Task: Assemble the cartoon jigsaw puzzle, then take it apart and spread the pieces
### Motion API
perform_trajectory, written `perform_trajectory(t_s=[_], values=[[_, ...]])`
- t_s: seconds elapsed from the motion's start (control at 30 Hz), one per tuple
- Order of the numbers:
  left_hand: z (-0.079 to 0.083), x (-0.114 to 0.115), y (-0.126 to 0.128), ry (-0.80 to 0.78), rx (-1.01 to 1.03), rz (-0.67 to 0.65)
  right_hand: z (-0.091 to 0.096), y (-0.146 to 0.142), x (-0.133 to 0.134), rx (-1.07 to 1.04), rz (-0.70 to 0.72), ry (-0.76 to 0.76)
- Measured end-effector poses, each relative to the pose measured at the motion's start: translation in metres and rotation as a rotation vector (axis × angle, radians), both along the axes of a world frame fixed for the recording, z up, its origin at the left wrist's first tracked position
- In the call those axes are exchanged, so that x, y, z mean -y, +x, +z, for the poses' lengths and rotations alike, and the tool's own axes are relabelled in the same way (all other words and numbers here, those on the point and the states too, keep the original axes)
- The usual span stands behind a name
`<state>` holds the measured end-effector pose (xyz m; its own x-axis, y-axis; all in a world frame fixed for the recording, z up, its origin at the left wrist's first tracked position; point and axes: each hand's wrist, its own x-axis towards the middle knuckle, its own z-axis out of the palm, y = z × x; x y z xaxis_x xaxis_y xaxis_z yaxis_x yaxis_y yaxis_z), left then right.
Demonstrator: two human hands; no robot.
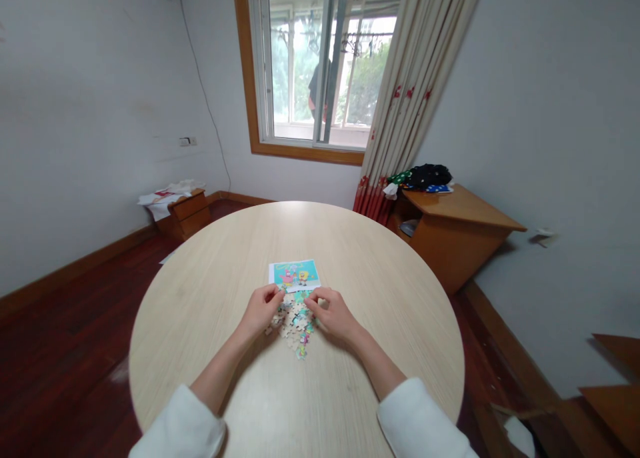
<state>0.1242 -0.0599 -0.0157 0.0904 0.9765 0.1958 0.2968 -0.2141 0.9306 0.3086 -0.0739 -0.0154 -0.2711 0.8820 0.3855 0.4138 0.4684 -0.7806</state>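
A loose heap of jigsaw puzzle pieces (291, 325) lies on the round table (300, 405); some show pale backs, others teal, pink and yellow print. Just beyond it rests a picture card (296, 274) with a pink and a yellow cartoon figure on teal. My left hand (263, 309) is at the heap's upper left, thumb and fingers pinched on a small puzzle piece by the card's lower edge. At the upper right, my right hand (333, 310) pinches at a teal puzzle piece (301, 297). The fingertips partly cover what each hand grips.
Behind the table is a window (295, 78) with a long curtain (407, 78). A wooden desk (465, 211) carrying dark cloths (430, 177) stands at the right. On the left, papers lie on a small wooden cabinet (193, 211).
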Motion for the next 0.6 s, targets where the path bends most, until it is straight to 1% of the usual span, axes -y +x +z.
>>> perform_trajectory(t_s=[0.17,0.3,0.43,0.6], values=[[0.001,0.001,-0.001,-0.005,-0.017,-0.018,-0.004,0.0,-0.003,-0.019,-0.045,0.004],[-0.003,0.0,-0.001,-0.024,-0.04,-0.046,-0.009,0.002,-0.006,0.106,-0.036,0.01],[-0.008,-0.001,-0.002,-0.054,-0.083,-0.045,-0.011,0.006,-0.003,0.303,0.025,0.001],[-0.012,-0.002,-0.005,-0.038,-0.188,-0.021,-0.009,0.003,0.006,0.491,0.173,-0.075]])
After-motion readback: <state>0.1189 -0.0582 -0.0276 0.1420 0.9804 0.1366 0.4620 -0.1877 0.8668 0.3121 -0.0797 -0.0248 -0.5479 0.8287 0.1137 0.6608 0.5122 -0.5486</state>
